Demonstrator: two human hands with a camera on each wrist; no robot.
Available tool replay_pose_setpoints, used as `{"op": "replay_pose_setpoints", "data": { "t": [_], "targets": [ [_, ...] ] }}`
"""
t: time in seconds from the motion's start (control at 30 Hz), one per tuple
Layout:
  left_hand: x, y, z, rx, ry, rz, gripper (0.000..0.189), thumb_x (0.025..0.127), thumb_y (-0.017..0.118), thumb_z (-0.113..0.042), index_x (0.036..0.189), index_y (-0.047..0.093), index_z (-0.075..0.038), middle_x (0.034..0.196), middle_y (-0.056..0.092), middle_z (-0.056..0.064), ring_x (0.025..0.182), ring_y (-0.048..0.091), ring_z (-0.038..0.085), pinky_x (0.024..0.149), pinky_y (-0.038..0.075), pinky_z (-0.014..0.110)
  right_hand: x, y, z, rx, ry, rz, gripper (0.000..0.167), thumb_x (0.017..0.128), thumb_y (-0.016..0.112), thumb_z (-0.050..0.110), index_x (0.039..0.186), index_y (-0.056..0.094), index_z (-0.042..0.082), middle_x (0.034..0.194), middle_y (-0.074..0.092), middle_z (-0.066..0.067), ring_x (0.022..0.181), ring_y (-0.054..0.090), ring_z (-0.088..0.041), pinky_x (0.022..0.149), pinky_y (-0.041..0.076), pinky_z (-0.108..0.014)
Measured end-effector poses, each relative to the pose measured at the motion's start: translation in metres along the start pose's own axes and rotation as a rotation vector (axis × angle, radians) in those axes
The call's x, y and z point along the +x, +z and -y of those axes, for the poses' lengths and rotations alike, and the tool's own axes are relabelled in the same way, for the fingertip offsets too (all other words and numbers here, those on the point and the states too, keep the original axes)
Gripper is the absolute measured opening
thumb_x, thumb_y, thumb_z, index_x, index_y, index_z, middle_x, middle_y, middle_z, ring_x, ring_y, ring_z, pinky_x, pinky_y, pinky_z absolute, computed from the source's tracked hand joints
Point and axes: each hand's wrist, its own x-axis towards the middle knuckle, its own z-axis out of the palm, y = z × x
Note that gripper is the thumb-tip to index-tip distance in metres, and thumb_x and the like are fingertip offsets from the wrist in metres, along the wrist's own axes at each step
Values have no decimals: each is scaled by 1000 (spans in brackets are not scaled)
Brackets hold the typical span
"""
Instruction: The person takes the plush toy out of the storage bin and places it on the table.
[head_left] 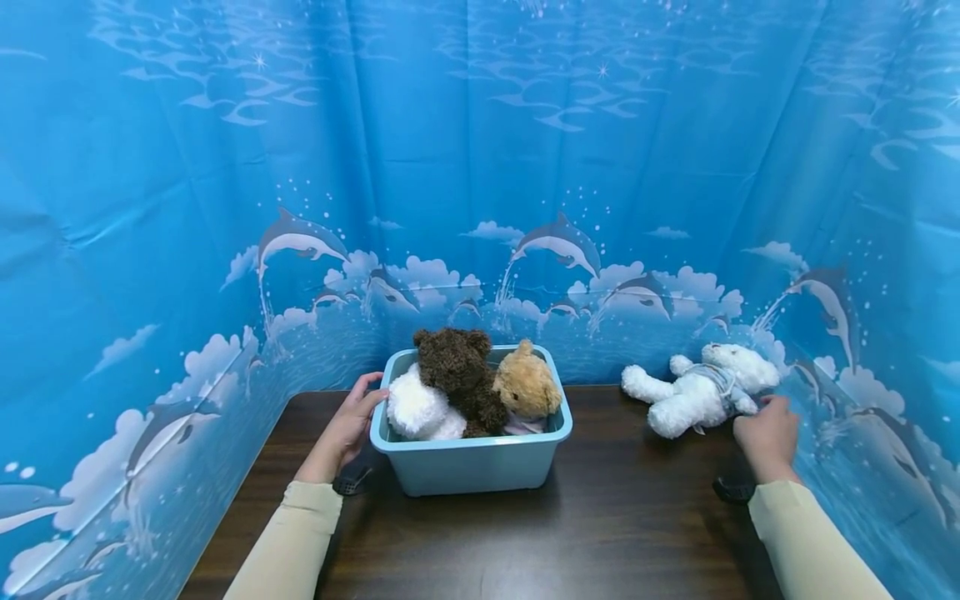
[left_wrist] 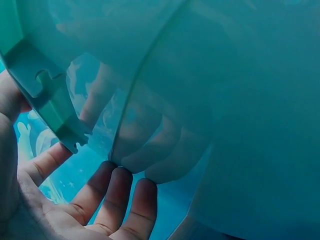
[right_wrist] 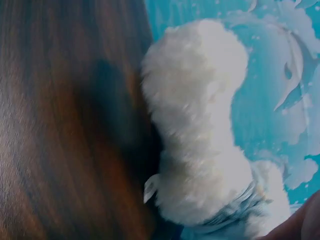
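Observation:
A light blue plastic bin (head_left: 472, 467) stands on the table, packed with plush toys. Inside it are a dark brown teddy bear (head_left: 452, 362), a tan plush bear (head_left: 527, 385) and a fluffy white plush (head_left: 416, 406). My left hand (head_left: 351, 423) grips the bin's left rim; in the left wrist view its fingertips (left_wrist: 143, 192) touch the outer wall below the rim. On the right, my right hand (head_left: 770, 433) holds a white plush bear (head_left: 693, 400) near its arm and head. This bear wears a grey-blue garment (right_wrist: 232, 210) and lies tilted, legs toward the bin.
The dark wooden table (head_left: 637, 508) carries everything. A blue curtain (head_left: 420, 167) printed with dolphins and clouds encloses its back and sides, close behind the bin and the white bear. Both wrists wear dark straps.

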Motion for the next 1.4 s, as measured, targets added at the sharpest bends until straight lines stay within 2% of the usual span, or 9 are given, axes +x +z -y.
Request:
{"op": "replay_pose_setpoints", "data": {
  "t": [0.1,0.3,0.37,0.47,0.63,0.87,1.03,1.23,1.4],
  "targets": [
    [0,0,-1,-1,4,0,69,108,61,-57,163,34,-25,152,52,17,122,64,25,94,59,31,-4,-1,10,28,-22,-59,69,94,53,4,157,31,-12,139,42,-41,118,42,-55,89,43,-67],
    [0,1,-2,-5,-3,4,68,110,59,-55,165,31,-25,150,52,16,118,65,21,93,59,30,-26,4,50,176,-140,-216,53,99,54,4,150,43,-2,128,52,-27,107,51,-41,80,39,-46],
    [0,2,-1,-12,0,5,67,110,59,-54,164,31,-24,147,54,15,116,66,20,92,60,30,-39,5,68,226,-185,-223,51,101,59,6,150,44,1,127,54,-24,105,53,-35,78,40,-39],
    [1,4,0,-24,3,8,66,110,59,-54,163,32,-24,145,54,15,115,67,20,92,60,30,-63,4,93,271,-244,-193,50,107,60,13,153,43,7,132,56,-22,112,56,-31,80,44,-32],
    [3,8,1,-26,7,17,67,110,59,-55,163,33,-24,148,52,16,119,65,22,93,60,31,-101,-1,134,343,-391,-167,47,110,61,17,153,45,8,135,59,-22,123,59,-32,90,46,-32],
    [4,9,-1,-18,5,11,66,110,59,-54,163,33,-24,145,55,15,115,66,21,91,60,32,-137,0,178,453,-514,-49,44,110,64,19,148,48,7,129,60,-18,114,57,-18,95,46,-28],
    [3,7,-1,-20,5,15,65,111,59,-53,163,33,-24,141,57,13,111,68,19,89,61,32,-147,8,202,477,-560,41,43,109,66,20,146,50,6,129,61,-20,114,57,-21,94,47,-29],
    [3,3,0,-19,8,12,66,111,58,-53,164,32,-24,142,57,13,112,68,19,90,61,31,-149,29,229,428,-581,196,46,110,67,30,147,51,9,132,61,-19,123,60,-32,104,51,-46],
    [0,-1,2,-10,1,10,68,110,58,-55,164,31,-24,147,55,14,116,67,19,92,60,31,-154,53,246,455,-552,328,51,109,68,36,150,48,14,141,59,-20,132,59,-38,109,50,-60]
  ]
}}
